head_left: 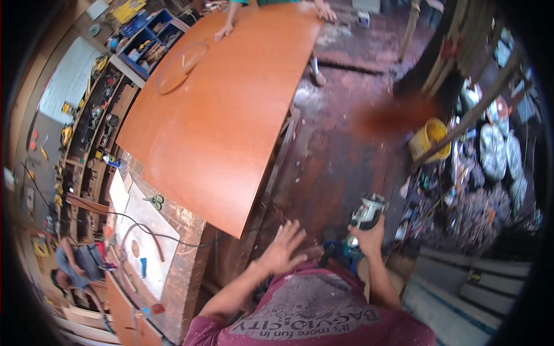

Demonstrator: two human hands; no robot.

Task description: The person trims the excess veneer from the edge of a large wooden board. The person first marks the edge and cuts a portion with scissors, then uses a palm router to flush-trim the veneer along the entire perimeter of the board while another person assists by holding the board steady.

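Note:
My left hand is raised in front of my body with its fingers spread, holding nothing. It is close to the near corner of a large orange-brown wood-faced panel, apart from it. My right hand is wrapped round a compact handheld power tool with a pale metallic and black body. A teal part shows just below the tool; whether it belongs to it I cannot tell. On the panel's far left lies a thin, curved, clear-looking piece.
At the panel's far end stand another person's hands. Left, a workbench carries green-handled scissors and a dark cable. Shelves of tools line the left; another person sits there. Right are a yellow bucket and bags.

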